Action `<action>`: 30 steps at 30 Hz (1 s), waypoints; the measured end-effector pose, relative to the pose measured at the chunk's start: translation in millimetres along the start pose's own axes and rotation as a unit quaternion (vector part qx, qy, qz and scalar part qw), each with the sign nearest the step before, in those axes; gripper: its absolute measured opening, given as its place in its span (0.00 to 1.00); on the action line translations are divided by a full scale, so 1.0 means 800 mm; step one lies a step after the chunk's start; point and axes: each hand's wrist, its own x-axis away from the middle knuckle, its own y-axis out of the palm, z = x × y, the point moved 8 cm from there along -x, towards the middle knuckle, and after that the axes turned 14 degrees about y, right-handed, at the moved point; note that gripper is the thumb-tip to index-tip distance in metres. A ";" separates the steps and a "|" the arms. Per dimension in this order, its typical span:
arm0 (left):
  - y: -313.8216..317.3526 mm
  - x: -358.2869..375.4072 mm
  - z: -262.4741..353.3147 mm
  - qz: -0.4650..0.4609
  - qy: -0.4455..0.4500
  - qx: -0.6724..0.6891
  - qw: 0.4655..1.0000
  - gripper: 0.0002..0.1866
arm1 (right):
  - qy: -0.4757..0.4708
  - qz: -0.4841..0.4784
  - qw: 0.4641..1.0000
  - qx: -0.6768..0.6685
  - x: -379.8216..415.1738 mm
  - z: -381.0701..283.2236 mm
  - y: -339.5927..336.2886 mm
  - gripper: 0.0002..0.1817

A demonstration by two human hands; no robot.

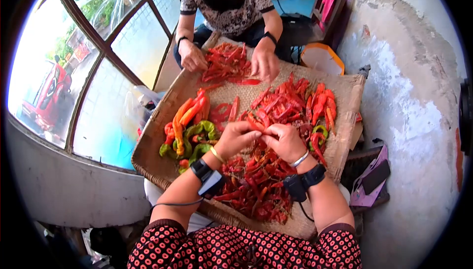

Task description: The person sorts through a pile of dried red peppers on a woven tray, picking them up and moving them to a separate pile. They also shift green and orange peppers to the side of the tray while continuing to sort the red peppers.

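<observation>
Left hand (236, 140) and right hand (286, 142) meet near mid-tray, fingers of both closed on a red pepper (257, 123), tips almost touching. Pepper held above the tray (345, 94), partly hidden by the fingers. Tray woven, shallow, raised rim. Clock directions from mid-tray, 12 at the far side. Dark pile (256, 190) at 6, small wrinkled red peppers, below the wrists. Red pile (283, 104) at 1, just beyond the right hand. Bright peppers (322, 104) at 2; a green-red pepper (320, 132) at 3. Orange peppers (180, 121) at 10, beside curled green peppers (197, 138) at 9. Far pile (224, 62) at 11, between the hands of a co-worker (226, 5) seated at 12. Co-worker's hand on the 11 side (192, 56) touches that pile's edge; the other (265, 63) is over the tray at 12, fingers pointing down. Window (143, 37) past the rim at 10, rough wall (404, 87) at 3, pink cloth (327, 0) on a chair at 1. Black bands on both wrists, metal bangles closer to the hands.
</observation>
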 end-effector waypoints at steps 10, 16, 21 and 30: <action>-0.110 -0.002 -0.039 0.377 -0.011 0.186 0.907 0.13 | 0.034 0.110 0.970 0.216 -0.014 0.042 -0.022 0.09; -0.025 -0.019 -0.022 0.040 0.060 -0.310 0.948 0.21 | -0.054 0.090 0.965 0.240 -0.010 0.029 0.011 0.18; 0.019 -0.012 -0.016 -0.061 0.156 -0.368 0.914 0.24 | -0.092 0.077 0.936 0.332 -0.011 0.033 0.023 0.15; 0.017 -0.013 0.005 -0.050 0.199 -0.289 0.935 0.14 | -0.006 0.025 0.997 -0.072 -0.008 0.010 -0.001 0.05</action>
